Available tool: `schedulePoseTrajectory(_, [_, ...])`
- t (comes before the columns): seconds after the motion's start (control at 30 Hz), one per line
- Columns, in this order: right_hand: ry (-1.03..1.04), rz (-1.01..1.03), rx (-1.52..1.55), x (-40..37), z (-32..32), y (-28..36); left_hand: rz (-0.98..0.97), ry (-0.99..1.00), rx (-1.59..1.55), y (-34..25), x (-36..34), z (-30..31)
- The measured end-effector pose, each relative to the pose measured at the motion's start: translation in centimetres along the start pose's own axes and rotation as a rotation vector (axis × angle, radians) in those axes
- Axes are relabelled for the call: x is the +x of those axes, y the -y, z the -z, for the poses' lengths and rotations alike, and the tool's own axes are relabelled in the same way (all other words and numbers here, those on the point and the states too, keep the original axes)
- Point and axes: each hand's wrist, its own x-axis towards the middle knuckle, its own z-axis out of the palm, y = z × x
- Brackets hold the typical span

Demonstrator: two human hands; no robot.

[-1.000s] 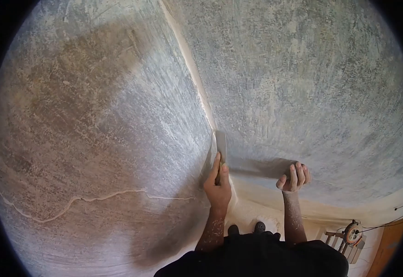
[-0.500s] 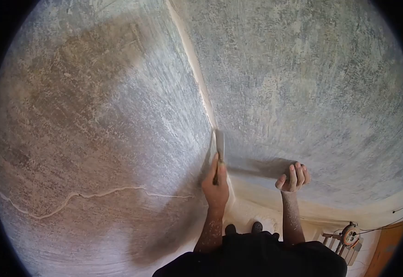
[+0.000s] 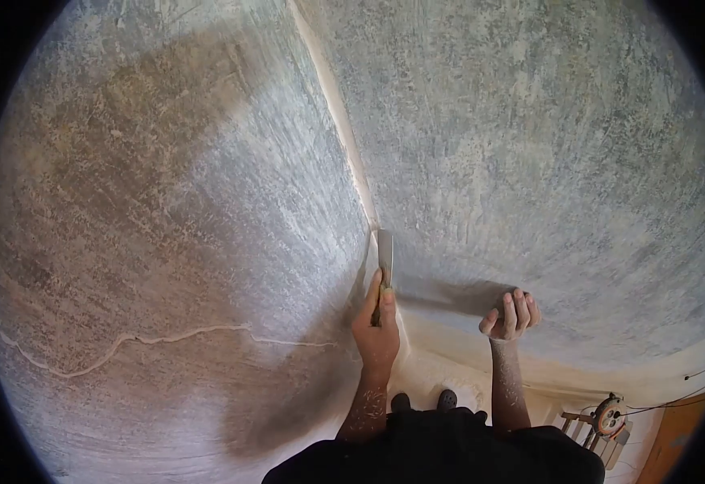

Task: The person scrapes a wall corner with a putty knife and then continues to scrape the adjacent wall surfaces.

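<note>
Directly in front of the person, two rough plastered walls meet: one left wall (image 3: 167, 202), mottled brown and grey, and one right wall (image 3: 546, 145), greyer. One pale corner seam (image 3: 340, 121) runs down between them. One thin pale crack (image 3: 143, 343) wanders across the lower part of the left wall.

Two bare hands reach out, well apart from each other, both forearms speckled with white dust. The left hand (image 3: 377, 331) is closed around the handle of one putty knife (image 3: 385, 254), with a finger stretched up along the handle. The narrow blade points upward and lies in the corner, at the lower end of the pale seam.

The right hand (image 3: 512, 315) rests against the right wall with its fingers curled into a loose fist. One dark band (image 3: 449, 292) stretches along the wall from this hand towards the knife. It is not possible to tell whether the band is a wide blade held in the fist or only a shadow.

Below the hands, two dark shoes (image 3: 401, 401) stand on a pale dusty floor (image 3: 425, 371), above the person's dark clothing. At the lower right, one round orange tool (image 3: 611, 415) sits on one small wooden stand (image 3: 586, 423), with one thin cable (image 3: 703, 371) trailing near it.
</note>
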Motion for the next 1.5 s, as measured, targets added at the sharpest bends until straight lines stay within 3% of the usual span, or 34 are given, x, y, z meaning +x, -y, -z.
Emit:
schedulePoseTrajectory(0.1, [0.024, -0.022, 0.006, 0.0, 0.5, 0.6, -0.027, -0.027, 0.0, -0.4, -0.1, 0.4])
schedulePoseTrajectory(0.23, [0.025, -0.016, 0.006, 0.2, 0.4, 0.3, -0.24, -0.097, 0.087, 1.0, 0.0, -0.1])
schedulePoseTrajectory(0.3, [0.01, -0.011, 0.016, 0.0, 0.3, 0.4, -0.187, -0.072, 0.088, 0.1, 0.3, -0.2])
schedulePoseTrajectory(0.4, [0.022, -0.017, 0.015, 0.2, 0.4, 0.5, 0.045, -0.029, 0.032, -2.2, 0.3, -0.3])
schedulePoseTrajectory(0.67, [0.012, 0.019, 0.015, 0.3, 0.5, 0.6, 0.0, -0.099, 0.042, -0.9, -0.4, -1.2])
schedulePoseTrajectory(0.77, [0.01, 0.019, 0.016, 0.7, 0.3, 0.2, -0.273, -0.126, 0.167, 0.5, -0.9, -1.6])
schedulePoseTrajectory(0.83, [0.019, -0.014, 0.026, 0.1, 0.4, 0.4, -0.076, -0.069, 0.056, -1.0, -0.2, -1.2])
schedulePoseTrajectory(0.9, [0.007, -0.016, 0.033, 0.0, 0.4, 0.5, -0.034, -0.056, 0.041, -1.4, 0.0, -0.8])
schedulePoseTrajectory(0.97, [0.011, -0.022, 0.034, -0.1, 0.6, 0.7, -0.155, -0.091, 0.111, 0.3, -0.3, -1.0])
schedulePoseTrajectory(1.5, [0.017, -0.038, 0.012, 0.4, 0.3, 0.9, -0.189, -0.073, 0.148, -0.7, 0.0, -0.8])
